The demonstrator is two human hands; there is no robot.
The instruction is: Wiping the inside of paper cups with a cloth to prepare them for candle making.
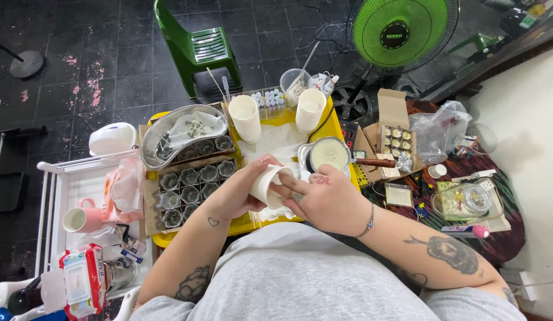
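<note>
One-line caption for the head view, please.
Left hand holds a white paper cup; right hand reaches fingers inside it, above a yellow tray.

Matt paper cup (266,184); shiny metal tray (155,134).

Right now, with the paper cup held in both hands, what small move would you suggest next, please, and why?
Probably draw the right hand out of the paper cup. Its fingers are inside the mouth, while the left hand grips the cup tilted over the yellow table. The small pot of pale liquid sits just beyond.

Left hand (241,193) grips white paper cup (266,185); right hand (324,199) fingers inside.
</note>
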